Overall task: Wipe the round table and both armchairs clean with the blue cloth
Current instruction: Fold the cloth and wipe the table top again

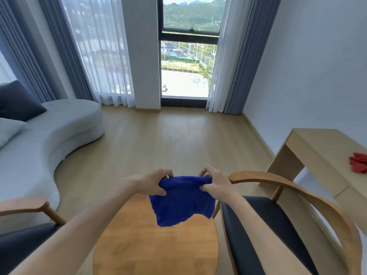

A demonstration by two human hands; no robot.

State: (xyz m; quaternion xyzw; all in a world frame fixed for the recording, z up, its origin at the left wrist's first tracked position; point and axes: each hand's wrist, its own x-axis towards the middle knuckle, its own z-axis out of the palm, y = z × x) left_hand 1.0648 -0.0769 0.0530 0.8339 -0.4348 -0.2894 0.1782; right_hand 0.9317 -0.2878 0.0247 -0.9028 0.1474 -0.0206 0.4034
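Observation:
The blue cloth [181, 203] hangs spread out above the far part of the round wooden table [156, 247]. My left hand [153, 182] pinches its upper left corner and my right hand [213, 183] pinches its upper right corner. One armchair [288, 221] with a curved wooden frame and dark seat stands right of the table, under my right forearm. The other armchair [21, 231] stands to the left; only its wooden arm and part of its dark seat show.
A grey curved sofa [49, 135] with cushions lies at the left. A light wooden desk [321, 153] stands against the right wall with a red cloth [359, 161] on it. Wooden floor runs to the window and curtains ahead.

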